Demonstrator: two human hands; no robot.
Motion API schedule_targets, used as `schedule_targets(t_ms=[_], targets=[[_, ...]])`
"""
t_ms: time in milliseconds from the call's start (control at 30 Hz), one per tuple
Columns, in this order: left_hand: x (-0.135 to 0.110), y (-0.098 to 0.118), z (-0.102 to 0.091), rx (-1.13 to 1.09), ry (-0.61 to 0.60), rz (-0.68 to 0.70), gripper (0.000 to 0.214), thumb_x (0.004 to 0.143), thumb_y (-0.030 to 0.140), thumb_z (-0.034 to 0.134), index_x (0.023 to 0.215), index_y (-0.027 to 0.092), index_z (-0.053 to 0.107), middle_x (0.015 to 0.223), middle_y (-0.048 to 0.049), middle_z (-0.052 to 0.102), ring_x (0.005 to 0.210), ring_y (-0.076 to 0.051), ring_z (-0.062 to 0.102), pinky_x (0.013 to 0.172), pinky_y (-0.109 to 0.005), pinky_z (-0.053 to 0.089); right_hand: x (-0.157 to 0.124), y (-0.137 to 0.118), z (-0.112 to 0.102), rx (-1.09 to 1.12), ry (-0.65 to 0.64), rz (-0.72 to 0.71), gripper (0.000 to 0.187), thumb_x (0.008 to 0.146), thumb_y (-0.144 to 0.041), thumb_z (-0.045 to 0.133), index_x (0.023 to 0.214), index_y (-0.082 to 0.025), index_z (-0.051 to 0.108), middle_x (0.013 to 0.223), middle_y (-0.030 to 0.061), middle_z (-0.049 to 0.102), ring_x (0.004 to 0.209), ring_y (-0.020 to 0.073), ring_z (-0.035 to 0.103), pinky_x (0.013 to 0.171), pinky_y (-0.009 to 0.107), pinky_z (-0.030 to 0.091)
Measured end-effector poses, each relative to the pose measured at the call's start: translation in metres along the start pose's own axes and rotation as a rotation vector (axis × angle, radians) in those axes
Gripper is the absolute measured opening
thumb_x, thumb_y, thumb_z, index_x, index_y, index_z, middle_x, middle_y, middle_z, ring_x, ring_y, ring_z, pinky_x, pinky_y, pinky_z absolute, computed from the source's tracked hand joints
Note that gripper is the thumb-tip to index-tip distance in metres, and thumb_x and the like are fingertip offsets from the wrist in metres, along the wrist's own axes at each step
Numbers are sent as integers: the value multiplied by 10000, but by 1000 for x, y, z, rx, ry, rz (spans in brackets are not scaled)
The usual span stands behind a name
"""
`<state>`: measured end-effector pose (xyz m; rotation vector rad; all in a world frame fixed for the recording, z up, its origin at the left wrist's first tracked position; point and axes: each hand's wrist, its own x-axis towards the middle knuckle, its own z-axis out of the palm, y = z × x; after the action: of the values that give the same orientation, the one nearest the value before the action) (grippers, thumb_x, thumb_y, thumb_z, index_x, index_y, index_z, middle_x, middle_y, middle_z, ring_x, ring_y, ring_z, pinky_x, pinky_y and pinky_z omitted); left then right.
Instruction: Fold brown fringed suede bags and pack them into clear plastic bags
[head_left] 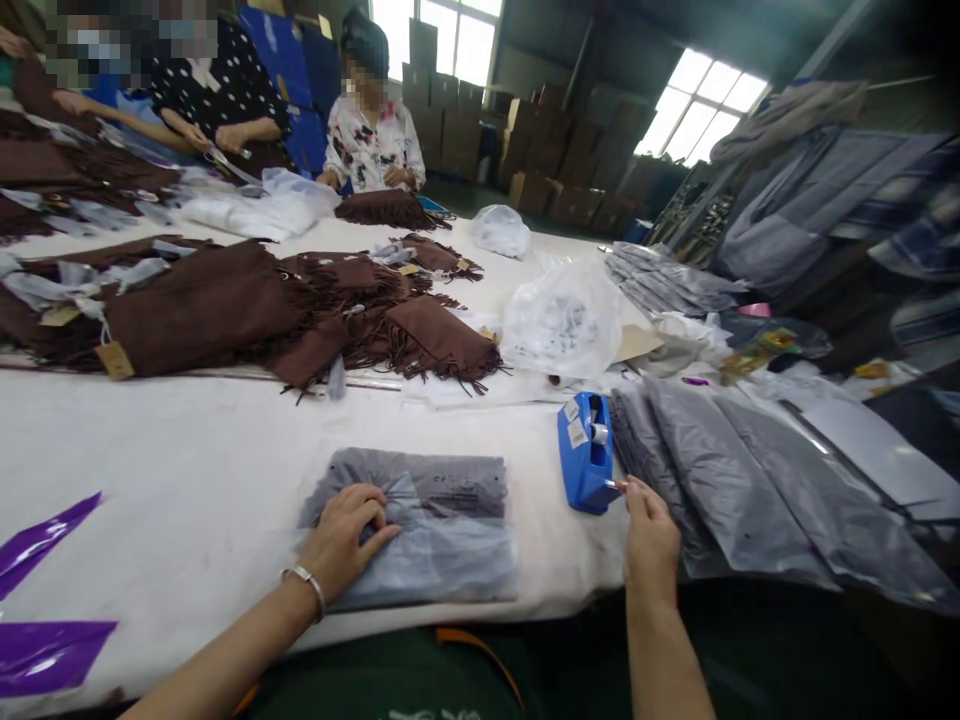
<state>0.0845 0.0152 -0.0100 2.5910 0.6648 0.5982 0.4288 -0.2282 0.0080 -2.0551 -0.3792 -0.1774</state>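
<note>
A dark grey folded textile in a clear plastic bag (450, 530) lies flat on the white-covered table in front of me. My left hand (349, 530) rests on its left part, fingers slightly bent and thumb apart, pressing the plastic. A bracelet circles that wrist. To the right of the bag stands a blue tape dispenser (577, 465) with a roll inside. At its front end my right hand (651, 520) pinches a short end of clear tape (616, 485) between thumb and fingers.
Bagged grey textiles (750, 480) lie to the right of the dispenser. Brown fringed scarves (202, 310) with tags spread across the table behind. A clear bag of small pieces (562, 320) sits beyond the dispenser. Purple plastic (52, 655) lies at left. Several people work across the table.
</note>
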Motion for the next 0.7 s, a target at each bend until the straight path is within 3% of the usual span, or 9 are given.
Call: schedule_targets(t_ms=[100, 200, 333, 467, 600, 700], targets=[[0, -1, 1, -3, 20, 7, 262, 845, 405, 552, 709, 182, 563, 988, -73, 585, 1019, -239, 510, 923, -418, 385, -19, 13, -4, -36, 45, -14, 397, 760, -516, 516, 800, -161, 687, 1029, 118, 612, 1009, 245, 525, 936, 382, 368], [-1, -2, 2, -7, 32, 5, 252, 837, 400, 563, 711, 183, 567, 986, -69, 592, 1009, -235, 527, 928, -416, 388, -21, 20, -6, -42, 77, -18, 396, 776, -502, 495, 788, -148, 673, 975, 130, 601, 994, 258, 518, 956, 415, 347], [0, -2, 2, -27, 26, 11, 232, 832, 384, 572, 712, 186, 573, 985, -63, 597, 998, -226, 540, 923, -399, 399, 3, 5, -3, 35, 53, -37, 437, 866, -471, 392, 1090, -157, 599, 1069, 110, 604, 1030, 218, 531, 942, 392, 379], [1, -2, 1, -29, 46, 1, 223, 825, 373, 580, 704, 185, 577, 978, -61, 601, 986, -223, 544, 914, -390, 402, 13, -22, 1, 124, -102, -78, 530, 852, -435, 486, 1324, -201, 421, 878, 41, 663, 962, 187, 584, 885, 367, 439], [-1, 2, 0, -38, 26, -25, 185, 816, 336, 607, 717, 183, 575, 972, -51, 596, 993, -219, 533, 924, -404, 377, -19, -19, 1, 190, 68, -51, 599, 800, -399, 581, 1332, -187, 409, 881, 39, 633, 917, 183, 601, 936, 403, 413], [-3, 5, -1, -67, 19, -59, 179, 802, 325, 639, 725, 179, 571, 976, -45, 591, 1007, -210, 515, 945, -403, 351, -42, -1, -5, 121, 101, 12, 648, 751, -405, 624, 1317, -156, 428, 795, 40, 630, 839, 222, 620, 886, 447, 451]])
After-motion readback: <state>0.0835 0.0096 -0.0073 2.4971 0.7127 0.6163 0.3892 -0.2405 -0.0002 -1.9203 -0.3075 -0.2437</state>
